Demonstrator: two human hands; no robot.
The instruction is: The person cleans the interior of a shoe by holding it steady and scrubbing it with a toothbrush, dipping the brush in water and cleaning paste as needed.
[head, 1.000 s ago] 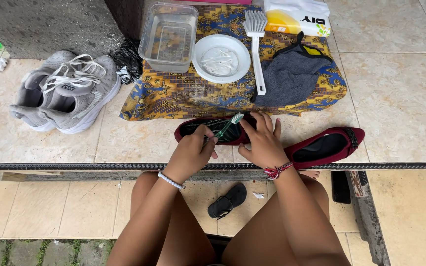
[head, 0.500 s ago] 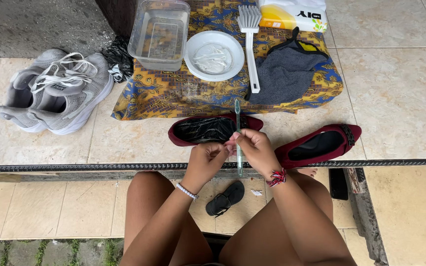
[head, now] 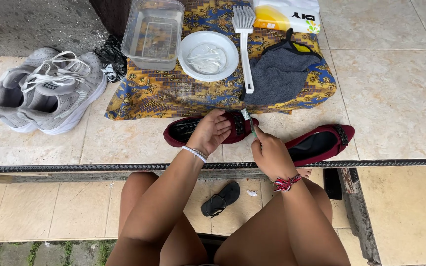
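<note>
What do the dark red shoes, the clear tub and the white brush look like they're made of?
The dark red shoes look like a matte, suede-like fabric with no shine, though I can't be sure. The clear tub appears to be see-through plastic, since the patterned cloth shows through it. The white brush looks like smooth moulded plastic, with bristles of the same white.

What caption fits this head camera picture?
Left hand steadies a maroon flat shoe; right hand holds a toothbrush.
</note>
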